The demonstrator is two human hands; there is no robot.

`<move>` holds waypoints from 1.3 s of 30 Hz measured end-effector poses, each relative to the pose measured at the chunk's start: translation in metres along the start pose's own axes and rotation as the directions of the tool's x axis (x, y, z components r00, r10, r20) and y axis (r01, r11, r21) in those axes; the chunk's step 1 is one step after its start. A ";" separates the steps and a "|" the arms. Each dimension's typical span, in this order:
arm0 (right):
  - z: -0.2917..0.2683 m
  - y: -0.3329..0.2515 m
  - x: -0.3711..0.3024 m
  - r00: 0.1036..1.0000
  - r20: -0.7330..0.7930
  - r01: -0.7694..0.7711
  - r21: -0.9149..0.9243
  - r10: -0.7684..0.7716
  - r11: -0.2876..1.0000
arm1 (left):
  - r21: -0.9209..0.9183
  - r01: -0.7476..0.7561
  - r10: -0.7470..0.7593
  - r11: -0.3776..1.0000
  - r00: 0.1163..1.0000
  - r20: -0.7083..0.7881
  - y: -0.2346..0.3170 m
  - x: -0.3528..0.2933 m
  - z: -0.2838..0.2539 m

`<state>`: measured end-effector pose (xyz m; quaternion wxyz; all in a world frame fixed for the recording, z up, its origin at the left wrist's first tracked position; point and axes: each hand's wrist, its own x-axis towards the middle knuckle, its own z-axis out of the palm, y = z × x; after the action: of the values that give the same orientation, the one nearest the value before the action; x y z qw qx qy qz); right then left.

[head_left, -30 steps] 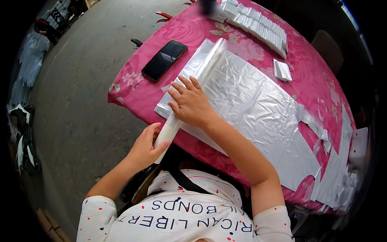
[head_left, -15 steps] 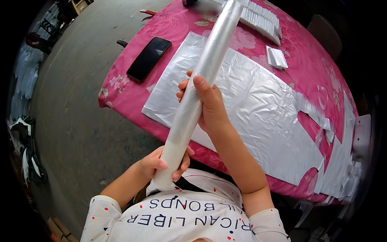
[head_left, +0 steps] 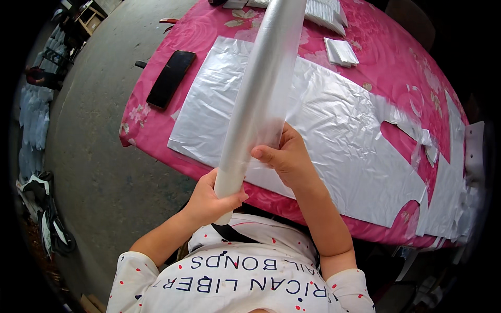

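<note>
Film roll sits in the air just above the table, directly in front of the wearer, its lower end in the left hand. Containers first: I get one small tan box far beyond the grip to the left, contents too small to tell. Left hand is clamped round the pale lower end, thumb across the front. Right hand is at the roll's right side by the loose film, thumb in front, fingers blurred behind; I can't tell if it pinches. Long axis runs from near the waist away from the wearer, leaning right, far end cut off by my upper edge. Silvery sheet lies beneath and right of the grip on the pink tablecloth; phone beyond the left hand, leftward; folded white bundle beyond the right hand. Versus half a second ago: right hand has left the roll's middle for its right side, film now hangs loose there, and the roll stands steeper in my view.
</note>
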<state>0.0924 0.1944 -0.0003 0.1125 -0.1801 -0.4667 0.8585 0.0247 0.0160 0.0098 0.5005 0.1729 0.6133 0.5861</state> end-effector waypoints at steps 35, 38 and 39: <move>0.018 0.021 -0.044 0.998 -0.067 -0.049 -0.599 0.011 0.799 | -0.050 -0.079 0.085 0.996 0.987 0.136 -0.024 0.033 -0.003; 0.007 0.018 -0.055 0.991 -0.013 -0.114 -0.612 0.134 0.782 | -0.014 0.147 -0.144 0.989 0.978 0.151 -0.025 0.022 -0.016; -0.001 0.016 -0.063 0.997 -0.025 -0.067 -0.647 0.066 0.760 | -0.004 0.262 -0.255 0.965 0.944 0.210 -0.024 0.017 -0.027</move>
<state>0.1494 0.1639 -0.0010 0.0132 -0.2244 -0.7275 0.6483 0.0039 0.0087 -0.0240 0.6368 0.1432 0.5659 0.5037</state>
